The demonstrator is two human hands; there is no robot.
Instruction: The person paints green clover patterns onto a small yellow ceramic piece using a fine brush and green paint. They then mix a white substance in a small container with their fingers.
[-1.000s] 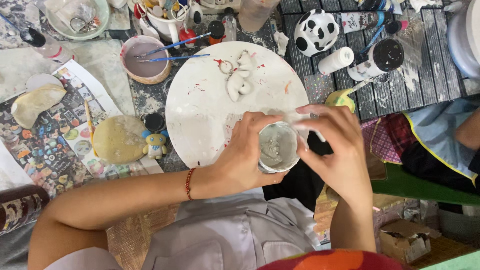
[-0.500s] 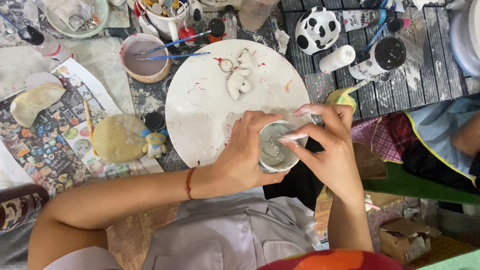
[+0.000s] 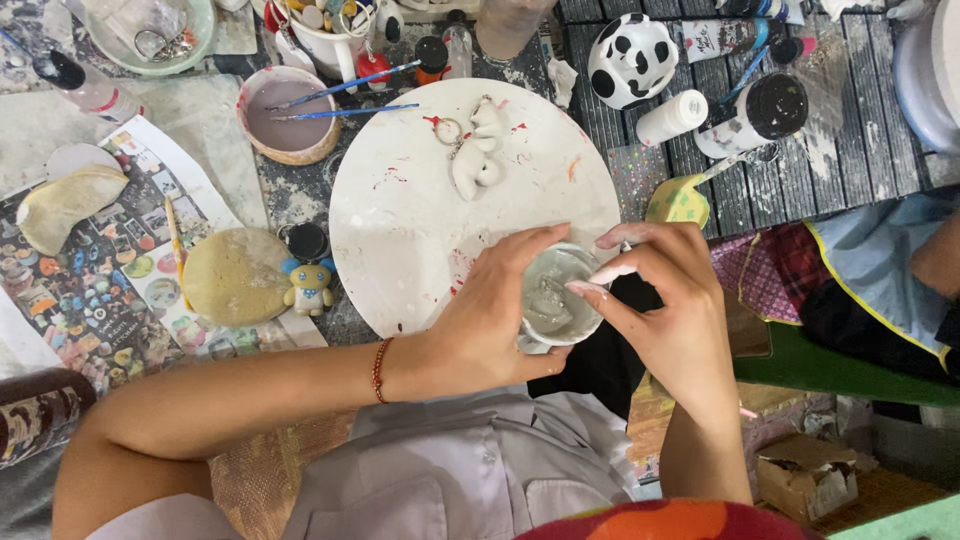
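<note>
Left hand (image 3: 480,330) grip wrapped around small cup of grey slurry (image 3: 558,295), held over near edge of round white board (image 3: 420,220). Right hand (image 3: 665,305) fingers pinched at rim. Judged: mixing step; next needs steady cup.

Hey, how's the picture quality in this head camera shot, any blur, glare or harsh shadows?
Head view: soft, even light with no harsh shadows; the left hand and right hand around the small cup are fairly sharp. The round white board is bright but not glaring. Straight table slats bend slightly toward the frame's edge, a wide-lens effect.
</note>
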